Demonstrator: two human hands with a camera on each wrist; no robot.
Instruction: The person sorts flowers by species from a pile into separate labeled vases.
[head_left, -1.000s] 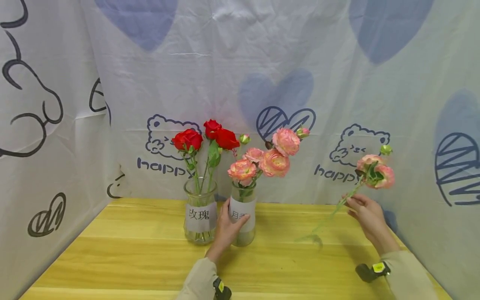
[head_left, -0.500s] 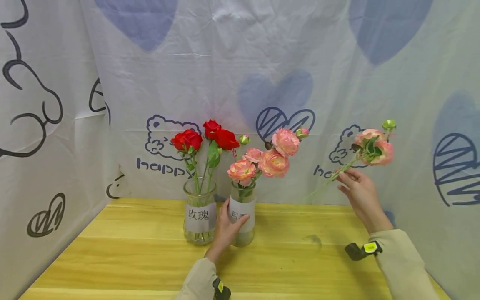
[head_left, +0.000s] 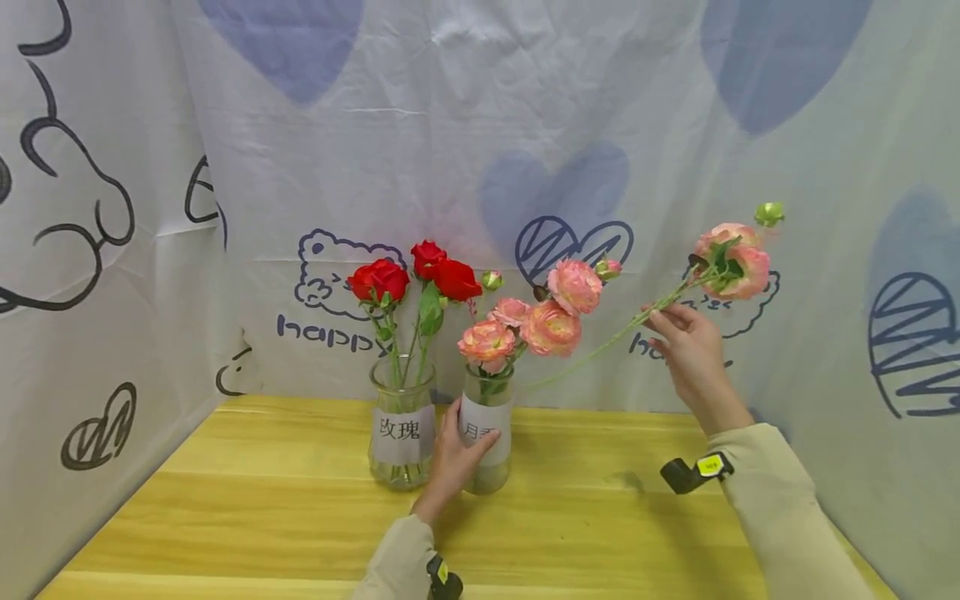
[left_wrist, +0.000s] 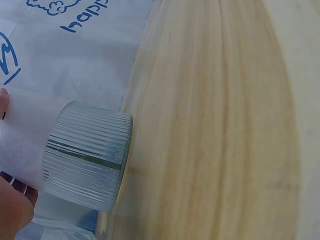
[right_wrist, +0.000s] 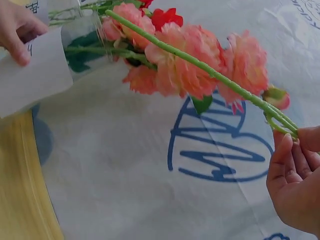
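Note:
My left hand (head_left: 453,454) holds a labelled glass vase (head_left: 491,475) round its middle; in the left wrist view the ribbed base of the vase (left_wrist: 87,155) shows one green stem inside. Several pink flowers (head_left: 551,327) and buds stand in that vase. To the right, my right hand (head_left: 693,354) pinches the green stem of a pink flower (head_left: 738,262) with a green bud, raised above the table. Its stem (right_wrist: 200,65) slants down-left, and its lower end is close to the vase's mouth, apart from it in the right wrist view.
Just left of the held vase stands a second labelled glass vase (head_left: 401,475) with red roses (head_left: 378,279). Both vases are on a yellow wooden table (head_left: 247,508). A white printed cloth (head_left: 420,183) hangs behind and along the sides.
My right hand has moved up and to the left with the pink flower, bringing its stem end nearer the vase. My left hand has stayed on the vase.

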